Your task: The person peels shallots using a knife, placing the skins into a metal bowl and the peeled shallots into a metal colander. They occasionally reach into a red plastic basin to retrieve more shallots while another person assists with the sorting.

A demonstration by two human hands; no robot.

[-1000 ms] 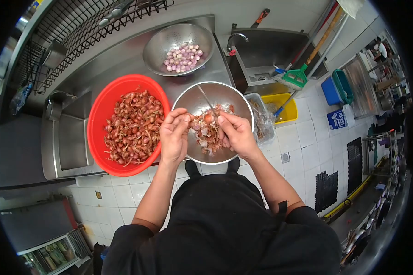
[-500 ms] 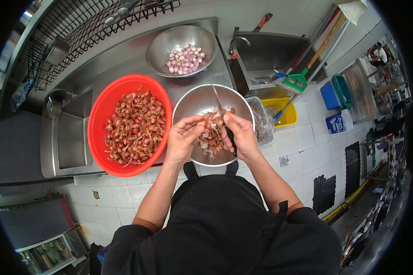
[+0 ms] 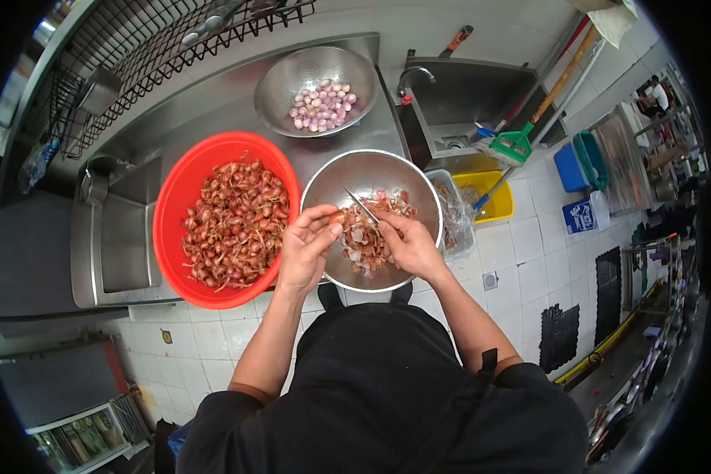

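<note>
Over a steel bowl (image 3: pixel 324 189) of shallot skins (image 3: pixel 367 249), my left hand (image 3: pixel 306 243) pinches a small shallot (image 3: pixel 338 216) between thumb and fingers. My right hand (image 3: pixel 407 243) is closed on a knife (image 3: pixel 361 205), whose blade points up and left, close to the shallot; the handle is hidden in the palm. Left of the bowl stands a red basin (image 3: pixel 166 213) heaped with unpeeled shallots (image 3: pixel 237 221). Behind it, a steel colander (image 3: pixel 272 87) holds peeled, pale purple shallots (image 3: pixel 322 107).
A sink (image 3: pixel 482 87) with a tap (image 3: pixel 415 75) lies at the back right. Right of the bowl are a clear plastic tub (image 3: pixel 454 213) and a yellow container (image 3: pixel 498 204). A green brush (image 3: pixel 513 144) leans near the sink. Another sink (image 3: pixel 130 245) is at left; a wire rack (image 3: pixel 150 59) hangs above.
The knife has swung from nearly upright to slanting left, its tip lower and nearer the left hand. My right hand has turned over it. The left hand still pinches a shallot.
</note>
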